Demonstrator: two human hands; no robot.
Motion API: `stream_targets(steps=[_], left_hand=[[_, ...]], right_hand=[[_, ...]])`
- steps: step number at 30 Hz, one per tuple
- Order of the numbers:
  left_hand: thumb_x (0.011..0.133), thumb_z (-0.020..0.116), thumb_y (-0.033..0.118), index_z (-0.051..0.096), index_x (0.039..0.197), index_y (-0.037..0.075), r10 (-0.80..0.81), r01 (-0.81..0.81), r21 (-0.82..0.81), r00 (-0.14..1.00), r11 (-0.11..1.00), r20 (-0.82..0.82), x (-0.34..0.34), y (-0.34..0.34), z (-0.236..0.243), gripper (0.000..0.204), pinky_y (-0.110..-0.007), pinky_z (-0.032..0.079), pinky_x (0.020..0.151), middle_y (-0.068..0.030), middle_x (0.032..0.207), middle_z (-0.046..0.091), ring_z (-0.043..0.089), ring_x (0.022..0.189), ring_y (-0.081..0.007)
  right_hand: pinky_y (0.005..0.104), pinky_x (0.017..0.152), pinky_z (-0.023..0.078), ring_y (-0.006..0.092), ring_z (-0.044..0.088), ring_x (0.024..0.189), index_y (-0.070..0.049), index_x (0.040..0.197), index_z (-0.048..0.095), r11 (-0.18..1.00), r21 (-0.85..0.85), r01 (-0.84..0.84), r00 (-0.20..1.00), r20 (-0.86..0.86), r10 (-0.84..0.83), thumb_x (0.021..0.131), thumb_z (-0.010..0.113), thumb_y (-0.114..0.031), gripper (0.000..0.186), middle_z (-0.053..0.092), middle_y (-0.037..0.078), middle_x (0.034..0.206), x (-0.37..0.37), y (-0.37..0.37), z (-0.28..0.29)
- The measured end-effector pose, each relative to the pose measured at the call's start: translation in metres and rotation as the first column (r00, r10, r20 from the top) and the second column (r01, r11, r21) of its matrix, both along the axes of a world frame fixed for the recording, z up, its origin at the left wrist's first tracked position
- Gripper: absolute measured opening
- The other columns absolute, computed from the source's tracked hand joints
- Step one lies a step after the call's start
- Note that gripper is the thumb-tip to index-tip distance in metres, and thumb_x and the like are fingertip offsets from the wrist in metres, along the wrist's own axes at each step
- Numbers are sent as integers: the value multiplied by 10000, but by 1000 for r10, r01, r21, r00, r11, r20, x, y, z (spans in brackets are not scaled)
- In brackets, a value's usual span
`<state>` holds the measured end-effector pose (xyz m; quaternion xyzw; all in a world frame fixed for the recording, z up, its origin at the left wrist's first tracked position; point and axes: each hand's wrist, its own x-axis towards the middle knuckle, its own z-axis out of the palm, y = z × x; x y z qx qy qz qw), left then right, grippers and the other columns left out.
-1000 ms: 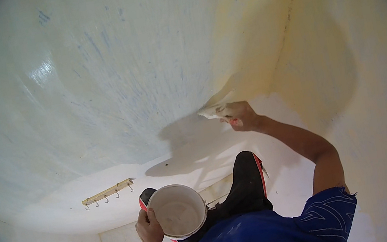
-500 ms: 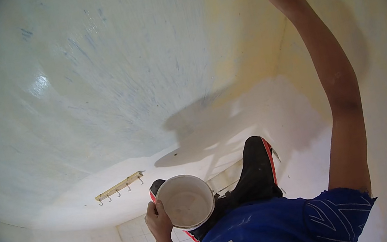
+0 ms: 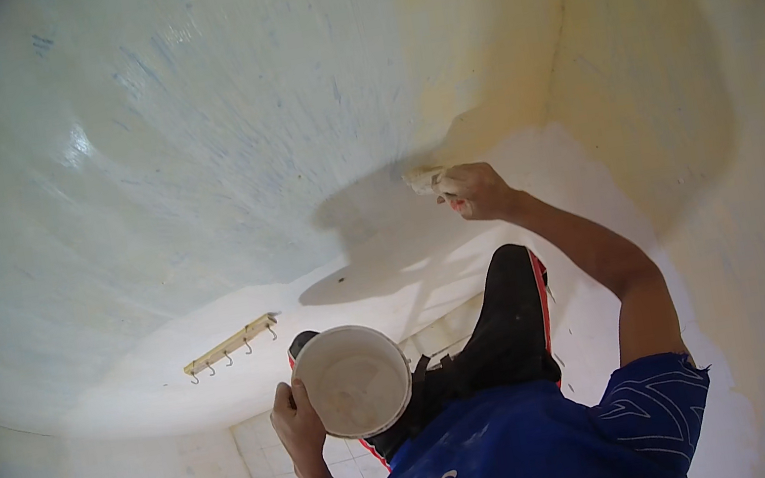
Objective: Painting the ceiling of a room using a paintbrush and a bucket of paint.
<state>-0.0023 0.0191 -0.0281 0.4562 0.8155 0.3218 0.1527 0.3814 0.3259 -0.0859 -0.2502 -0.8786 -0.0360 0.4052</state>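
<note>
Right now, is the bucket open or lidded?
Open: the bucket in the left hand has no lid on; its pale inside shows through the round mouth.

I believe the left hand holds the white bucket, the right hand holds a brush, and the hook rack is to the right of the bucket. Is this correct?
Not quite: the hook rack is to the left of the white bucket, as the head view shows. The left hand does hold the bucket, and the right hand a brush.
</note>
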Motion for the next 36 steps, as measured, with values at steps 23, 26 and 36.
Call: stream_targets(steps=[23, 26, 36], left_hand=[[1076, 560, 232, 404, 747, -15, 13, -13, 5, 1000, 1000, 13, 20, -20, 31, 440, -372, 287, 513, -104, 574, 346, 291, 599, -123], [1079, 553, 226, 405, 749, -15, -1, 1, 4, 1000, 1000, 20, 20, -14, 28, 434, -369, 290, 515, -103, 581, 339, 294, 604, -122], [1076, 554, 209, 405, 743, -14, 47, -47, 2, 997, 999, 60, 14, -8, 16, 428, -366, 283, 519, -93, 591, 339, 290, 613, -115]], right_hand=[[383, 902, 582, 267, 686, 1053, -74, 942, 690, 927, 375, 30, 991, 111, -77, 707, 758, -159, 259, 673, 111, 1144, -12, 25, -62], [377, 796, 571, 249, 677, 896, -107, 911, 656, 993, -47, 107, 991, 89, -102, 716, 747, -97, 215, 660, 56, 986, -28, 8, -147], [354, 703, 614, 256, 739, 928, -58, 999, 710, 989, 142, 49, 991, -128, -30, 663, 773, 24, 351, 708, 84, 961, -10, 26, 2]])
